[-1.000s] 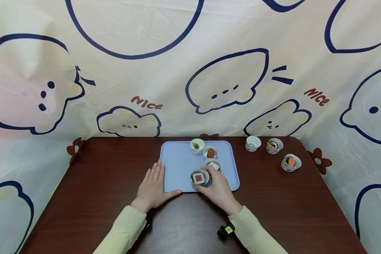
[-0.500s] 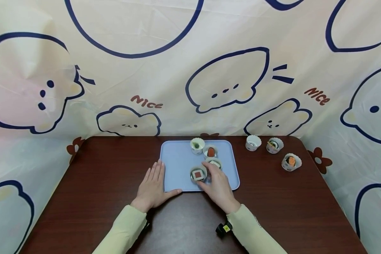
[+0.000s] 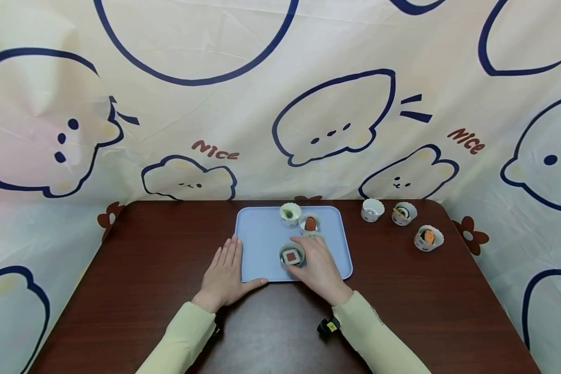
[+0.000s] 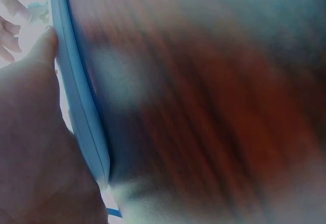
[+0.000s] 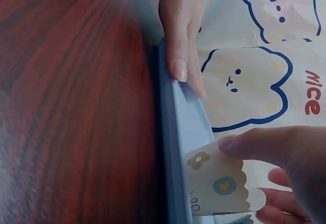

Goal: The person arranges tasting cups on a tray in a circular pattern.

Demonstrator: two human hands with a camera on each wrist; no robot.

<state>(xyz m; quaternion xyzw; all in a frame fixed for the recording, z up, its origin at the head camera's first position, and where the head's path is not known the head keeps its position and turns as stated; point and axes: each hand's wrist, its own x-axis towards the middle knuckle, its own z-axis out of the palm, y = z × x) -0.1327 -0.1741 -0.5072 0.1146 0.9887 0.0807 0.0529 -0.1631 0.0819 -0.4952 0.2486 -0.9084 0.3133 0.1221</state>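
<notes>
My right hand (image 3: 321,269) holds a scalloped paper cup (image 3: 292,255) at the front of the blue tray (image 3: 259,239), thumb on the near side and fingers on the far side. A square sushi piece with a reddish centre sits in that cup. In the right wrist view the thumb presses the wall of the patterned cup (image 5: 216,180), with fingertips opposite. My left hand (image 3: 223,274) lies flat at the tray's left front corner, fingers straight along its side and thumb along the front rim. Behind my right fingers, another paper cup (image 3: 316,237) is mostly hidden.
Farther back on the tray stand a cup with a green-topped piece (image 3: 290,214) and a cup with an orange-red piece (image 3: 310,224). Three more paper cups, including one with an orange-topped piece (image 3: 428,239), stand on the brown table (image 3: 383,291) at right. A cartoon-print cloth hangs behind.
The held cup has shifted slightly away from me and left. My right fingers have moved left around it, covering more of the cup behind. My left hand has stayed put.
</notes>
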